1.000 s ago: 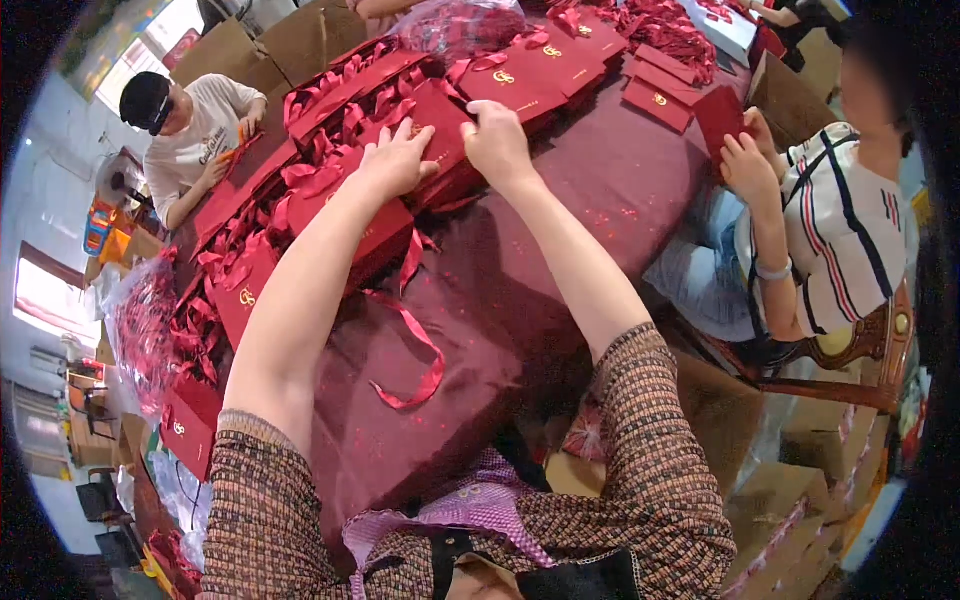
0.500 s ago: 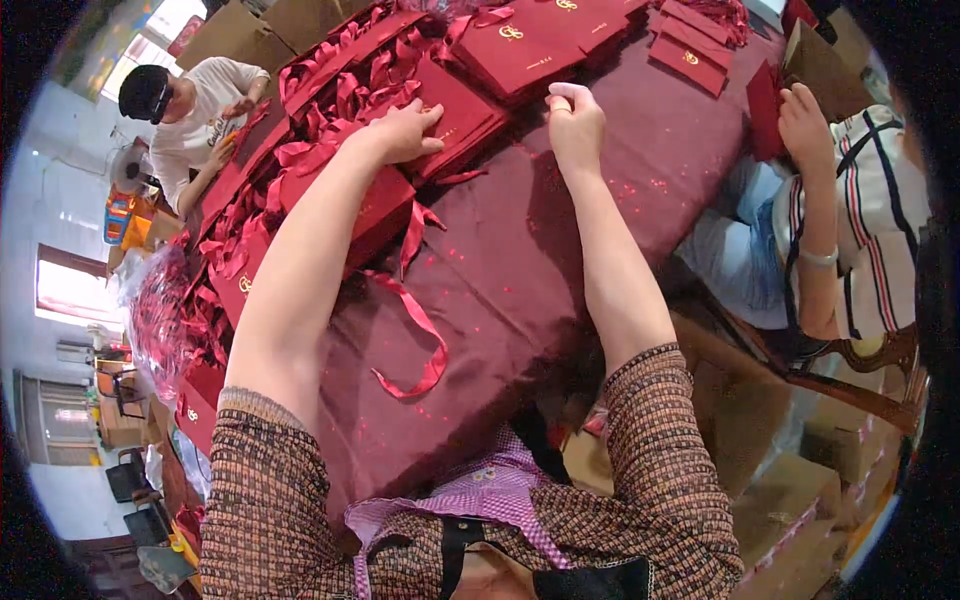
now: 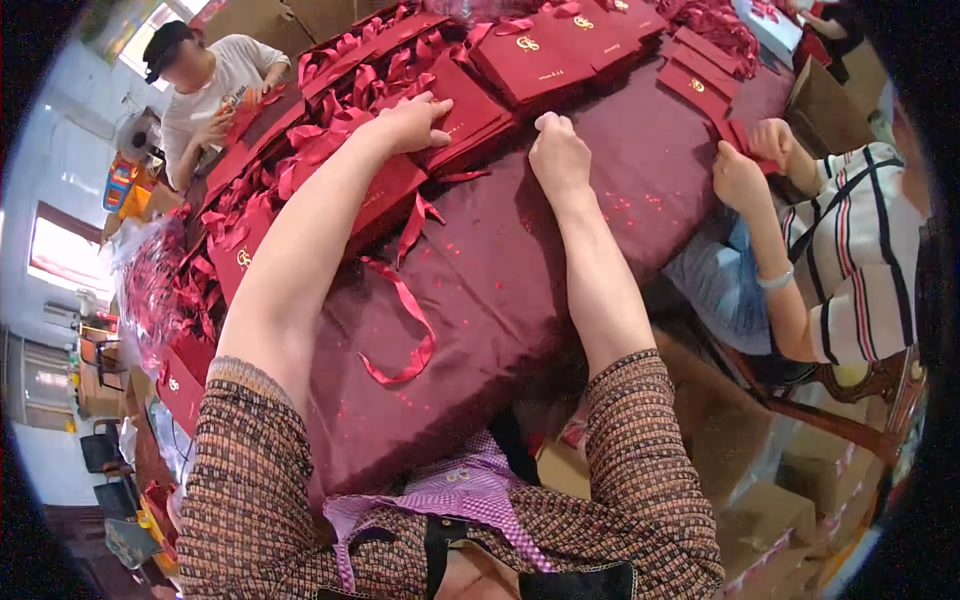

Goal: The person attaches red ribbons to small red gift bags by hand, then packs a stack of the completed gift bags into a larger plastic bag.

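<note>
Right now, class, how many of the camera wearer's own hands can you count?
2: left hand on the red stack, right hand over the tablecloth; neither is hidden.

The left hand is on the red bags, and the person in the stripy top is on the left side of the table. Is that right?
Not quite: the side is wrong. The head view shows the person in the stripy top on the right side of the table. The left hand is on the red bags, as you said.
</note>
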A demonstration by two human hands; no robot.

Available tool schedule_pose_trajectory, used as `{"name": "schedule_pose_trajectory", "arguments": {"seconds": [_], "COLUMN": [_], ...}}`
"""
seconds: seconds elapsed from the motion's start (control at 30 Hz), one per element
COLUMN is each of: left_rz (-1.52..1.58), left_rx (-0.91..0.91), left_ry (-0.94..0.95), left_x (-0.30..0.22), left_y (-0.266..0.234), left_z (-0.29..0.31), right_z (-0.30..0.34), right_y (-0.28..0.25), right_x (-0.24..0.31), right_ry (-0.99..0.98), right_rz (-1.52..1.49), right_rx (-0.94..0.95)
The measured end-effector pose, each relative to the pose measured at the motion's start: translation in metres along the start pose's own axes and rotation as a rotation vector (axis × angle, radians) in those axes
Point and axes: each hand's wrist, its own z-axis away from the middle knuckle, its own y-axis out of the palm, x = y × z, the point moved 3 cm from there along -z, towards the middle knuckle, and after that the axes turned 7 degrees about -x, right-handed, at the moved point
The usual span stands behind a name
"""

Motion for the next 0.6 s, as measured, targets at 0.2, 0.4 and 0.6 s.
{"name": "schedule_pose_trajectory", "arguments": {"seconds": [0.2,0.4,0.6], "left_rz": [0.017,0.033,0.244], "left_rx": [-0.081,-0.24,-0.497], "left_ry": [-0.035,-0.018,0.29], "left_x": [-0.006,-0.011,-0.052], "left_y": [-0.036,-0.065,-0.079], "left_z": [0.006,0.03,0.15], "right_z": [0.002,-0.003,0.003], "right_y": [-0.008,-0.005,-0.002], "right_x": [-0.01,-0.01,-0.009], "right_ry": [0.002,-0.038,-0.072], "right_rz": [0.05,0.096,0.049], "right_rx": [0.015,0.023,0.056]}}
